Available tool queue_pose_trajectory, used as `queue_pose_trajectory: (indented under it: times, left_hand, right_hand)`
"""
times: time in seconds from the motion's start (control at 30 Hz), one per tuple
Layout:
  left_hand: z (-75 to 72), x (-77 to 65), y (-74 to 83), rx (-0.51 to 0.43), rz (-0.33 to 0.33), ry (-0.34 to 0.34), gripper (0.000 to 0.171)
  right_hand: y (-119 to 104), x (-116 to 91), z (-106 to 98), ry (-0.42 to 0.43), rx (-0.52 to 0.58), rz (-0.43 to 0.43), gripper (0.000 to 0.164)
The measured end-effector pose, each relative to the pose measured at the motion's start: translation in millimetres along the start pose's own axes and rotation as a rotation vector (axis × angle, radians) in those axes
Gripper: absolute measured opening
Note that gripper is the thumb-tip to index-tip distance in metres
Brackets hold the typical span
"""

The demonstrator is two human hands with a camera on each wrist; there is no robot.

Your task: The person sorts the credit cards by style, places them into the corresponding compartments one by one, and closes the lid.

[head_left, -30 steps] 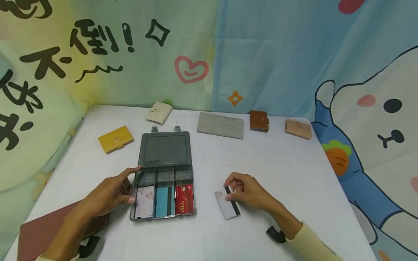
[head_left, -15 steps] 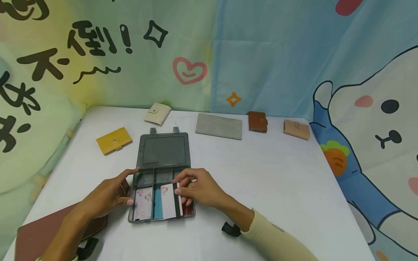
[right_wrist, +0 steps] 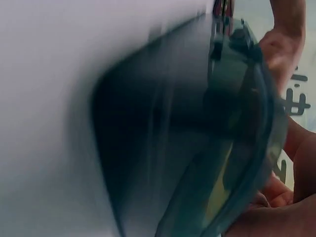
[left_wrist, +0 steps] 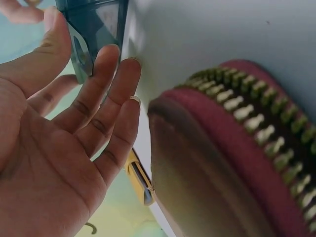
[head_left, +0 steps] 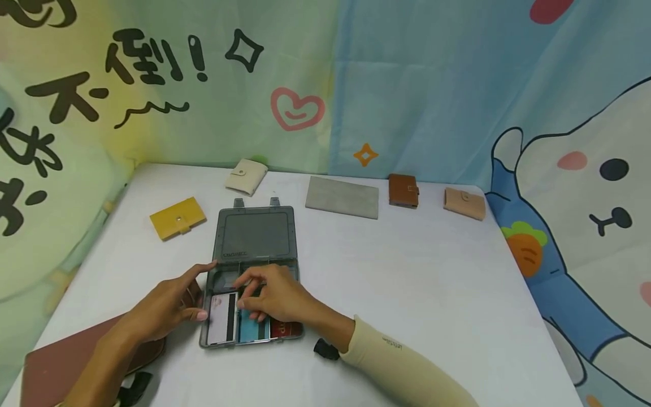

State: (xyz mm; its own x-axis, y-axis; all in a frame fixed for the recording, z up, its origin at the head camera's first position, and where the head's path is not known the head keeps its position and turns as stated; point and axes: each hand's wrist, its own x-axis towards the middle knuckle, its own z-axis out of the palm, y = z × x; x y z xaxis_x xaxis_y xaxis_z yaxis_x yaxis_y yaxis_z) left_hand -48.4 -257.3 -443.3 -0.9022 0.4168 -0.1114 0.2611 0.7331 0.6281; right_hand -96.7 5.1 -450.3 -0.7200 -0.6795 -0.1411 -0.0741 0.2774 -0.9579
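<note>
A grey translucent plastic box (head_left: 256, 232) lies with its lid folded back and its near compartments holding cards. My left hand (head_left: 160, 308) rests at its left side, index fingertip by the hinge and thumb at the near edge; the left wrist view shows those fingers mostly straight. Over the middle compartment is my right hand (head_left: 280, 297), its thumb and index tips right beside a white card with a black stripe (head_left: 218, 319), which lies in the left compartment. Blue shows from a card (head_left: 250, 330) in the middle. A red card (head_left: 285, 329) is partly covered on the right.
A maroon zippered purse (left_wrist: 207, 163) lies under my left forearm. Farther back are a yellow wallet (head_left: 178, 218), a cream wallet (head_left: 246, 176), a grey flat wallet (head_left: 342, 196), a brown wallet (head_left: 403, 190) and a tan wallet (head_left: 464, 203). Printed cloth hangs behind the table.
My right hand has carried the white striped card left from the table into the box's left compartment, over the floral card that was there. My left hand has stayed at the box.
</note>
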Motion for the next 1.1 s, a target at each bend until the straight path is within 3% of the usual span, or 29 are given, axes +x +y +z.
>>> queue_pose_trajectory:
  times: [0.1,0.2,0.33,0.4,0.53,0.63,0.87,1.1]
  left_hand:
    - [1.1,0.0,-0.8,0.000,-0.005,0.008,0.090]
    - [2.2,0.4,-1.0,0.010,-0.011,0.035,0.092]
    - [6.0,-1.9,-3.5,-0.007,-0.019,0.061,0.094]
    - [8.9,-4.3,-4.2,-0.036,-0.031,0.069,0.095]
    - [16.4,-10.2,-3.6,-0.114,-0.061,0.118,0.094]
    - [22.6,-13.3,-2.1,-0.178,-0.091,0.159,0.090]
    - [30.9,-17.3,1.0,-0.383,-0.159,0.175,0.086]
    - [38.7,-19.0,-2.6,-0.645,-0.173,0.159,0.086]
  right_hand:
    - [4.9,5.0,-14.4,0.096,-0.073,-0.052,0.027]
    - [10.9,11.8,-36.9,0.244,-0.156,-0.046,0.030]
    - [25.6,24.0,-65.9,0.429,-0.210,0.081,0.045]
    - [35.4,28.9,-77.1,0.468,-0.187,0.159,0.053]
    - [46.3,32.9,-89.8,0.448,-0.064,0.254,0.060]
    - [47.1,33.3,-94.1,0.398,0.063,0.275,0.062]
    - [43.0,34.6,-98.9,0.346,0.331,0.227,0.048]
    - [27.7,25.3,-100.3,0.354,0.464,0.139,0.041]
